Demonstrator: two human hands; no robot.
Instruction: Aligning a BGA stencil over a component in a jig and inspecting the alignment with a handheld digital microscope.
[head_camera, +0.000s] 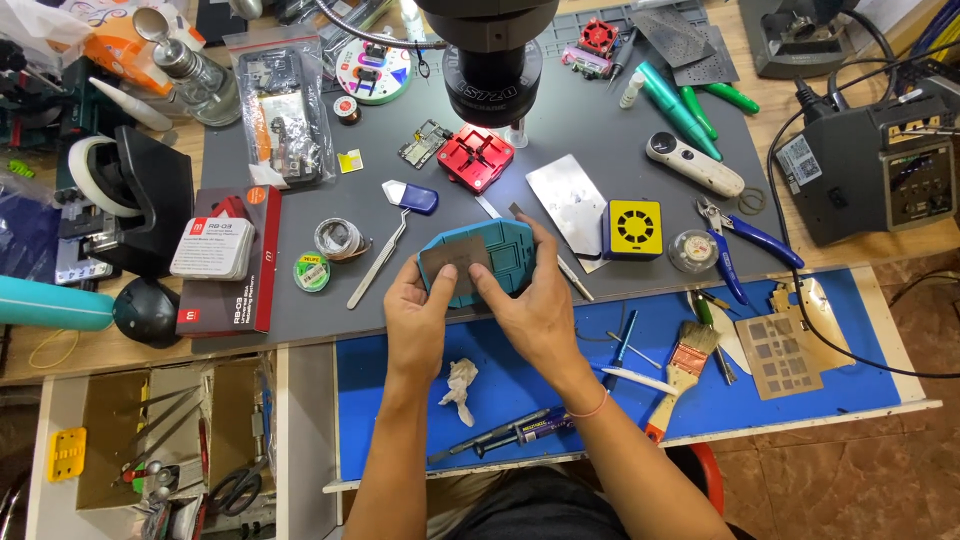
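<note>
Two hands, left hand (420, 305) and right hand (530, 300), each grip clamped on a teal fixture block (500, 258) topped by a grey stencil plate (455, 262), tweezers (378, 262) just left of the block, red jig (475, 158) beyond it, yellow fan box (634, 228) to its right, grey desk mat (600, 150) beneath.

Red jig (476, 157) sat under microscope (493, 60). Tweezers (378, 262) lay left on grey mat (600, 150); brush (680, 375) and blue-handled pliers (735, 245) right.

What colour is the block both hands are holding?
Teal block, with a grey plate on top; head view.
</note>
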